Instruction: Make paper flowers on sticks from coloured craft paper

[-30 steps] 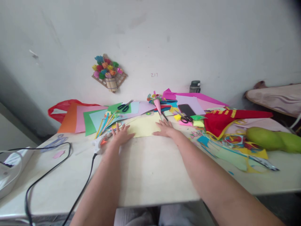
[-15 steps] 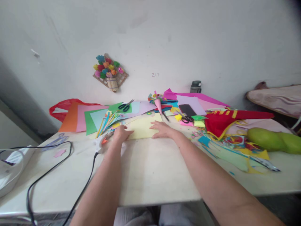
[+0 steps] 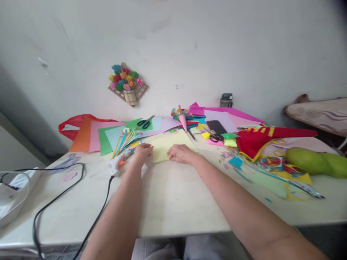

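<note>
A pale yellow paper sheet (image 3: 173,143) lies on the white table (image 3: 168,202) in front of me. My left hand (image 3: 143,151) is at its left corner with the fingers curled onto the edge. My right hand (image 3: 180,153) rests on the sheet's near edge, fingers bent and closed on the paper. A white glue gun (image 3: 119,163) with a black cord (image 3: 67,187) lies just left of my left hand.
Coloured paper sheets (image 3: 108,135) and black scissors (image 3: 144,122) lie behind the sheet. Further right are a phone (image 3: 215,126), a second pair of scissors (image 3: 215,137), red fabric (image 3: 255,141), paper scraps and a green object (image 3: 314,159). A white box (image 3: 11,196) sits far left.
Both hands went from lying flat with fingers spread on the yellow sheet to curled on its edges. The right hand moved left, and the sheet has turned slightly.
</note>
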Demonstrator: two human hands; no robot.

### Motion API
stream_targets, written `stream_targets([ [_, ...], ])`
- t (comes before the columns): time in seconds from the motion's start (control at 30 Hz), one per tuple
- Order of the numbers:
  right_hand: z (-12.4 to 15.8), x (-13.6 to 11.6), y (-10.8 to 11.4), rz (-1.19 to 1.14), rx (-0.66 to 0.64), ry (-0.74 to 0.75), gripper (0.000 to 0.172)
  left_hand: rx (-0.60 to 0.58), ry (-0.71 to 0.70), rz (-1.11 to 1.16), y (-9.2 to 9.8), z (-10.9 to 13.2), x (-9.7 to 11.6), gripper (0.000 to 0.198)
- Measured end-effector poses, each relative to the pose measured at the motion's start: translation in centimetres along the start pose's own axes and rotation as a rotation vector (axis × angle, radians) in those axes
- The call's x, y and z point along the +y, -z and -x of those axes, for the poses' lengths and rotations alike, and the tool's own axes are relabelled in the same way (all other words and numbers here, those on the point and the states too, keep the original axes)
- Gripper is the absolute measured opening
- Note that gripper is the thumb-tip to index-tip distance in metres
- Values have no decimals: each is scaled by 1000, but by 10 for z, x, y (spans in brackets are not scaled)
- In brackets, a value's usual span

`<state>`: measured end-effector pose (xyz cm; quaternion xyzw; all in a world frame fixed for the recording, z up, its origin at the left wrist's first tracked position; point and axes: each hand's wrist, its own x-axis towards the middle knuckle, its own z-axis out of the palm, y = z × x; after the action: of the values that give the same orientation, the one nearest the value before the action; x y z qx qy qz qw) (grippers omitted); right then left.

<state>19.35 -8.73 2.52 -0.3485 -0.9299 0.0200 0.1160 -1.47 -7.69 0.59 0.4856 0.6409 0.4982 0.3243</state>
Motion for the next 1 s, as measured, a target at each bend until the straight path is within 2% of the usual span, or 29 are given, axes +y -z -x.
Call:
stream_targets([
  [0.13, 1, 0, 2, 27, -29, -10, 21, 87, 74, 97, -2, -1, 2, 21],
  [0.23, 2, -4, 6, 77, -36, -4, 26, 73, 150, 252, -3, 3, 7, 17],
  [0.33, 3, -7, 14, 88, -39, -30, 28, -7, 191, 346, -4, 8, 8, 12],
  [0.43, 5, -11, 23, 29, -36, -68, 26, -142, 203, 359, -7, 11, 7, 18],
  [0.53, 6, -14, 28, -92, -136, -72, 23, -265, 201, 327, -12, 14, 7, 23],
  [0.63, 7, -12, 30, -231, -207, -93, 18, -298, 124, 291, -13, 18, 11, 27],
  [0.7, 7, -8, 29, -287, -133, -155, 17, -286, 15, 292, -11, 19, 15, 32],
  [0.8, 5, 5, 26, -293, 129, -334, 19, -277, -107, 325, -5, 21, 20, 35],
  [0.93, 3, 30, 19, -295, 506, -650, 28, -278, -126, 369, 0, 23, 22, 40],
  [1.0, 4, 45, 14, -322, 621, -778, 35, -287, -122, 416, 1, 23, 22, 42],
])
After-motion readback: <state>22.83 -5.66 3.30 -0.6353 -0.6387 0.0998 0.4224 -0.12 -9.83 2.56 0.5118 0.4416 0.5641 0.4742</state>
